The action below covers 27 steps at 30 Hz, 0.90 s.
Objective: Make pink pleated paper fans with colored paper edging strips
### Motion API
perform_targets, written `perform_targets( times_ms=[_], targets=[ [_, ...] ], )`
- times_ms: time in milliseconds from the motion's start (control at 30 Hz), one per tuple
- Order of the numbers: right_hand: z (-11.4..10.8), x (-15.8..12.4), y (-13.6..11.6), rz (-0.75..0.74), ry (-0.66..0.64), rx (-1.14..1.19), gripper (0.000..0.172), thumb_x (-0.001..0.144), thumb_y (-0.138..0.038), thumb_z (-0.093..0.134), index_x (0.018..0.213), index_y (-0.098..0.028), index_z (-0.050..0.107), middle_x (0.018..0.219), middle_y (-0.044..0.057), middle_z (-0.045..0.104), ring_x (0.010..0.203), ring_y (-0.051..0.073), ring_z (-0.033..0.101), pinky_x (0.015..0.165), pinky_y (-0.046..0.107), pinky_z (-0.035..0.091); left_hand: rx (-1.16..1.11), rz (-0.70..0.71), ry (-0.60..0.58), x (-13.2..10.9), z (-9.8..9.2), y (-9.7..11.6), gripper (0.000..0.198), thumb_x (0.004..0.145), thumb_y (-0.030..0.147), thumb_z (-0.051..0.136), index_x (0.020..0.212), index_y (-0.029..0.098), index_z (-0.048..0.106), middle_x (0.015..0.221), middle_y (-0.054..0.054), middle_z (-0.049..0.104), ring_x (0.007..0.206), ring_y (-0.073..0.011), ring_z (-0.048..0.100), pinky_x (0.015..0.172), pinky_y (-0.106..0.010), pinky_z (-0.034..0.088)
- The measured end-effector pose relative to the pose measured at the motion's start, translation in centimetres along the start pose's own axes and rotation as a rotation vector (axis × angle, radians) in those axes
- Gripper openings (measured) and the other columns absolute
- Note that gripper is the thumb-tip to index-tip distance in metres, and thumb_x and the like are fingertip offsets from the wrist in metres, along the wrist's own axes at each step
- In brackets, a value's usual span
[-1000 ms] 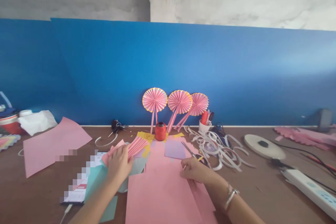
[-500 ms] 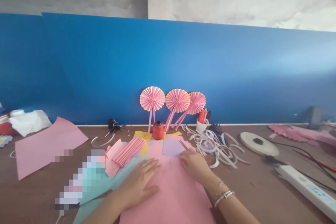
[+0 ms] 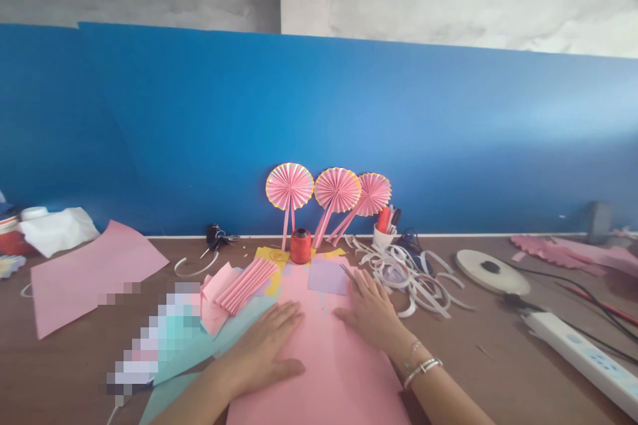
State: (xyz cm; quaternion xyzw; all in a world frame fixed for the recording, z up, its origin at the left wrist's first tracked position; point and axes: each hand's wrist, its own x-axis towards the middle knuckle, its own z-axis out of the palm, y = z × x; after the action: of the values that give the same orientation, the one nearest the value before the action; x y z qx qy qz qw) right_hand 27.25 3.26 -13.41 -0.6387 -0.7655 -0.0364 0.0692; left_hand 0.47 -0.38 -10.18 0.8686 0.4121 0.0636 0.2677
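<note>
A large pink paper sheet (image 3: 323,378) lies in front of me. My left hand (image 3: 272,345) rests flat on its left side, fingers stretched out and thumb apart. On the right side my right hand (image 3: 371,315) lies with fingers extended and thumb spread toward the middle. A thin dark pointed tool (image 3: 345,270) shows just beyond its fingertips; most of it is hidden, so its kind is unclear. Beyond the hands, a lilac paper piece (image 3: 326,277) lies on the pink sheet. A pleated pink paper strip (image 3: 248,287) sits up and left of my left hand.
A red thread spool (image 3: 300,247) stands at the back, before several pink paper fans (image 3: 290,187) leaning on the blue partition (image 3: 199,126). Curled white strips (image 3: 403,272) lie rightward, with a power strip (image 3: 583,352) beyond. Another pink sheet (image 3: 94,279) is at left.
My right hand has gone from curled to laid out flatter, with its thumb now spread to the left. My left hand has stayed nearly still on the pink sheet.
</note>
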Motion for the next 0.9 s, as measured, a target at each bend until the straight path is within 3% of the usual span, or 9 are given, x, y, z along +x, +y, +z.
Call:
perform_targets(
  times_ms=[267, 500, 633, 900],
  targets=[
    [0.9, 0.0, 0.3, -0.051, 0.007, -0.02, 0.064, 0.085, -0.052, 0.045, 0.135, -0.013, 0.044, 0.148, 0.014, 0.032, 0.137, 0.034, 0.021, 0.108, 0.049, 0.021, -0.033, 0.01, 0.012, 0.0, 0.1, -0.1, 0.071, 0.08, 0.052, 0.055, 0.142, 0.029, 0.03, 0.153, -0.005, 0.02, 0.139, -0.0288, 0.019, 0.113, -0.048, 0.013],
    [-0.6, -0.1, -0.5, -0.02, -0.058, -0.02, 0.065, 0.085, -0.049, 0.046, 0.136, -0.008, 0.043, 0.146, 0.017, 0.033, 0.137, 0.035, 0.021, 0.109, 0.05, 0.021, -0.024, -0.003, -0.008, 0.0, 0.1, 0.0, 0.072, 0.081, 0.053, 0.054, 0.143, 0.026, 0.03, 0.153, -0.006, 0.02, 0.139, -0.0295, 0.018, 0.114, -0.048, 0.013],
    [-1.5, -0.1, -0.9, -0.018, -0.087, 0.019, 0.062, 0.085, -0.045, 0.048, 0.136, -0.01, 0.044, 0.15, 0.013, 0.028, 0.138, 0.034, 0.02, 0.11, 0.047, 0.022, -0.023, 0.015, 0.007, 0.1, 0.2, -0.3, 0.071, 0.081, 0.053, 0.054, 0.143, 0.028, 0.03, 0.152, -0.005, 0.02, 0.139, -0.0291, 0.019, 0.113, -0.048, 0.014],
    [-1.5, 0.0, -1.0, -0.032, -0.077, 0.047, 0.055, 0.085, -0.035, 0.049, 0.133, -0.01, 0.046, 0.149, 0.013, 0.03, 0.137, 0.032, 0.023, 0.109, 0.045, 0.025, -0.028, -0.002, 0.0, 0.1, 0.3, -0.3, 0.072, 0.081, 0.055, 0.054, 0.143, 0.028, 0.029, 0.152, -0.006, 0.021, 0.139, -0.0301, 0.019, 0.113, -0.05, 0.014]
  ],
)
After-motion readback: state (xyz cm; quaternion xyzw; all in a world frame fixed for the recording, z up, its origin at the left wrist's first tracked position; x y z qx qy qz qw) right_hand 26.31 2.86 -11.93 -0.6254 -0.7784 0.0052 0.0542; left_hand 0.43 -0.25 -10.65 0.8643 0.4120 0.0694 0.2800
